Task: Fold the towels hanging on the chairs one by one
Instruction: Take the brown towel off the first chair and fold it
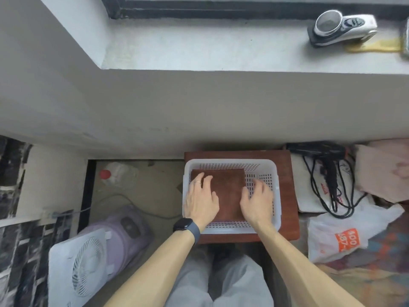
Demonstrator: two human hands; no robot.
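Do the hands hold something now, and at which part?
Nothing is gripped. The left hand lies flat on the folded brown towel in the white plastic basket; the right hand touches its right edge.

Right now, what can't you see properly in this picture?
All in the head view:
- towel: near part hidden under the left hand and right hand.
- right hand's fingertips: motion blur, so contact with the towel is unclear.
- chairs with hanging towels: outside the frame.
- object on the sill: cut off by the right edge.
- bag: print creased, partly unreadable.
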